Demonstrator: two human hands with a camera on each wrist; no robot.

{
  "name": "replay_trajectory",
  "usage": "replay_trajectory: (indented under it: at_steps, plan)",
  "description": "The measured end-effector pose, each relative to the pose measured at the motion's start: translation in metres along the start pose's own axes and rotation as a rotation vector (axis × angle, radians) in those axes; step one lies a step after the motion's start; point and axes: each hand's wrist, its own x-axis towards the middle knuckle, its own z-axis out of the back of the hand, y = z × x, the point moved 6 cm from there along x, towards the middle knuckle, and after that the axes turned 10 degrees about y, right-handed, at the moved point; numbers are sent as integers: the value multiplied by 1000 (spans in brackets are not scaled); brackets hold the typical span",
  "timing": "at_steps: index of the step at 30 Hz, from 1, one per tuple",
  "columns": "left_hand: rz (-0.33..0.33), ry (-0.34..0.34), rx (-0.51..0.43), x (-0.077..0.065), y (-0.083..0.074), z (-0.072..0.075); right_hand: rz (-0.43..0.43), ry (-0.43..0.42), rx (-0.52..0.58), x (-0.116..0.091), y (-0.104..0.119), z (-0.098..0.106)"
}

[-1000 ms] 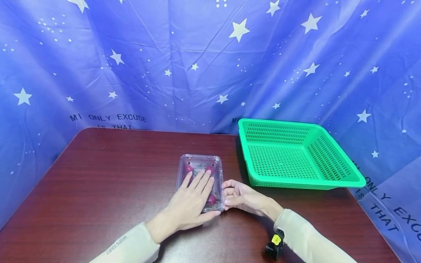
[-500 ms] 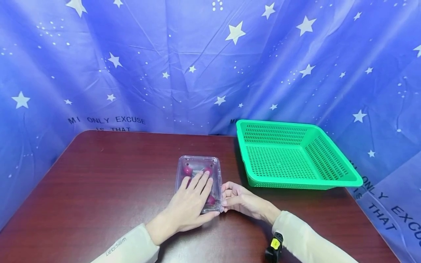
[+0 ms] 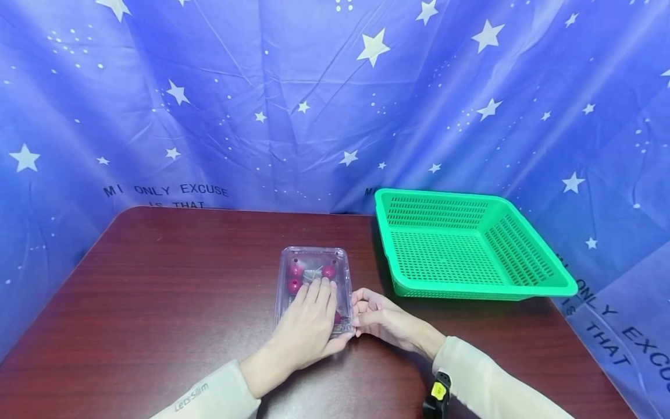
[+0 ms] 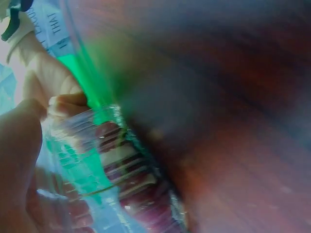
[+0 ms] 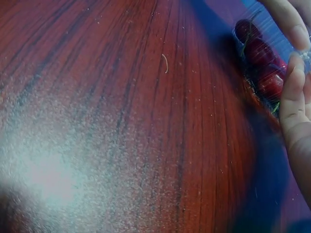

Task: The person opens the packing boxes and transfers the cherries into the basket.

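Observation:
A clear plastic box [image 3: 342, 279] with a lid lies on the table, with several dark red cherries [image 3: 328, 272] inside. Green stems show through its ribbed side in the right wrist view, where the cherries [image 5: 260, 51] press close to the wall. My left hand [image 3: 309, 326] rests flat over the near part of the lid, fingers straight, covering some of the fruit. Its thumb reaches the near right corner. At the box's right edge my right hand [image 3: 384, 317] pinches the rim near that corner between thumb and curled fingers.
An open green plastic basket [image 3: 487, 291] with slotted sides stands at the back right of the dark red wooden table [image 3: 183, 279]. A blue curtain with white stars [image 3: 314, 145] hangs right behind the table edge.
My left hand has drawn back toward me and to the right over the lid, uncovering more cherries at the far end. The right hand has stayed at the box's edge.

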Motion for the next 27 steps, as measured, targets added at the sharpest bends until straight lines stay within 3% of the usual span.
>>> replay_trajectory:
  at_steps: [19,27]
  plan:
    - [-21,-102,68,-2,-1,-3,89,9,-36,3,1,-5]
    - [-24,-85,85,-1,-5,-1,103,19,-21,0,0,-6]
